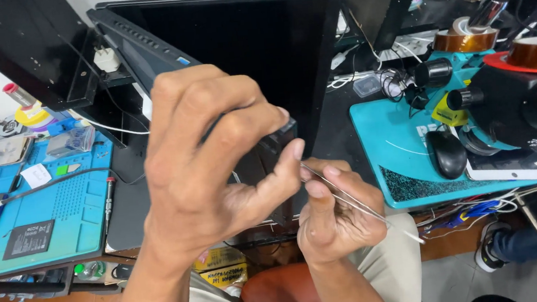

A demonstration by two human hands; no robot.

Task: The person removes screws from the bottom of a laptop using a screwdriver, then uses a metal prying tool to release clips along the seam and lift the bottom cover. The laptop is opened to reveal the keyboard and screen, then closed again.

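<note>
The right hand (333, 220) pinches a pair of thin metal tweezers (350, 199) between thumb and forefinger. Their long axis runs on a slant: the tips point up and left toward the left hand's thumb, the back end trails down and right past the wrist. The left hand (207, 156) is raised in front of the black monitor (253, 49), its fingers curled with thumb and forefinger closing on something small and dark. What that is cannot be made out, as the fingers cover most of it. The tweezers' tips meet the left thumb just below the monitor's lower edge.

The monitor stands tilted on a dark, crowded workbench. Left of the monitor lies a blue work mat (47, 209) with small parts on it. Right of the monitor sits a teal mat (397, 146) carrying a black mouse (447, 153) and a white tablet (512, 165), with rolls of amber tape (466, 36) behind. Below the monitor, the person's knees in pale trousers and a reddish-brown stool (278, 299) show over a tiled floor.
</note>
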